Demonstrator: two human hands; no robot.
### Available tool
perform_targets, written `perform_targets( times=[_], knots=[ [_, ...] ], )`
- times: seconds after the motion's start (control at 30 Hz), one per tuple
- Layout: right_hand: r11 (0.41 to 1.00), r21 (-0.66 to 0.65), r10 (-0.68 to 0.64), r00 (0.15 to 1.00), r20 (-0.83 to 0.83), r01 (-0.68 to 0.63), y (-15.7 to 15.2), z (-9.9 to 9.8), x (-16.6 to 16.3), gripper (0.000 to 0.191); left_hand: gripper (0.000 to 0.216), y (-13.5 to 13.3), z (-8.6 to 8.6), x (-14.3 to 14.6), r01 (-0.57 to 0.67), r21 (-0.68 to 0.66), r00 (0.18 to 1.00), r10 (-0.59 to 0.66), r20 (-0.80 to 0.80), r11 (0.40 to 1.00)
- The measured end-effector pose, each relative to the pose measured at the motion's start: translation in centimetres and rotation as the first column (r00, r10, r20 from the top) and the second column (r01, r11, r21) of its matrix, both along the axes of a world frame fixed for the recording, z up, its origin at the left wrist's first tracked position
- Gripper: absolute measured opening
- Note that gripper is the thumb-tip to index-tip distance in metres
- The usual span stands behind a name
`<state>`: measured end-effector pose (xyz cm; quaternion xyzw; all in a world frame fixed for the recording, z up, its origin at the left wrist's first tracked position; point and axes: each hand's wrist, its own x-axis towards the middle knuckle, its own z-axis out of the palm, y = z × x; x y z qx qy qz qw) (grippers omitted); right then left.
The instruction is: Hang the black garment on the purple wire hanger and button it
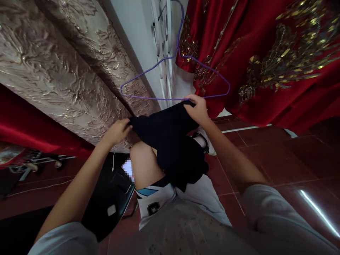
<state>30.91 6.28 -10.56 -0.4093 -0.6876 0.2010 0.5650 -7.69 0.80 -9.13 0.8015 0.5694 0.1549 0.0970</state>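
Note:
A dark navy garment [170,131], its kind not clear from the folds, is stretched between my hands and drapes down over my lap. At its upper left corner, the fingers of my left hand [118,131] are closed on the cloth. My right hand [197,109] grips the upper right edge, just at the lower bar of a purple wire hanger [148,70]. Whether those fingers also touch the bar I cannot tell. The hanger hangs upright above the garment, with no cloth over its shoulders.
Red cloth with gold sequins [265,74] hangs at right, and a pale textured brocade [66,71] at left. White metal scrollwork [166,46] stands behind the hanger. By my left leg, a black bench [103,198] holds a lit phone [128,170] and a white cable [113,163]. Red tiles [255,152] cover the floor.

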Motion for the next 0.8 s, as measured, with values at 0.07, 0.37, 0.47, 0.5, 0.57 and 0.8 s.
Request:
perform_targets(
  times=[0.07,0.37,0.47,0.5,0.57,0.8],
  knots=[
    [1.0,0.026,0.008,1.0,0.016,-0.008,-1.4,0.8,2.0,0.019,0.026,0.4,1.8,0.6,0.012,0.181,0.989,-0.038,0.141,0.983],
    [0.999,-0.035,0.023,0.983,0.184,-0.017,-3.7,3.7,5.0,0.024,0.028,0.2,11.4,7.2,0.098,0.565,0.923,-0.288,0.257,0.819],
    [0.99,-0.075,0.13,0.979,0.157,-0.119,-4.5,3.9,3.7,0.027,0.02,0.9,12.5,9.1,0.158,0.538,0.921,-0.32,0.221,0.828],
    [0.983,-0.091,0.173,0.971,0.165,-0.16,-4.8,4.0,3.4,0.026,0.018,1.3,12.7,9.6,0.161,0.513,0.922,-0.314,0.227,0.843],
    [0.969,-0.118,0.239,0.95,0.201,-0.218,-5.5,4.4,3.1,0.024,0.026,2.1,12.9,10.4,0.139,0.451,0.921,-0.283,0.268,0.882],
    [0.99,0.048,-0.134,0.989,0.063,0.131,-7.2,6.4,7.9,0.059,0.014,4.0,12.9,10.3,0.133,0.414,0.938,-0.249,0.24,0.9]
  ],
)
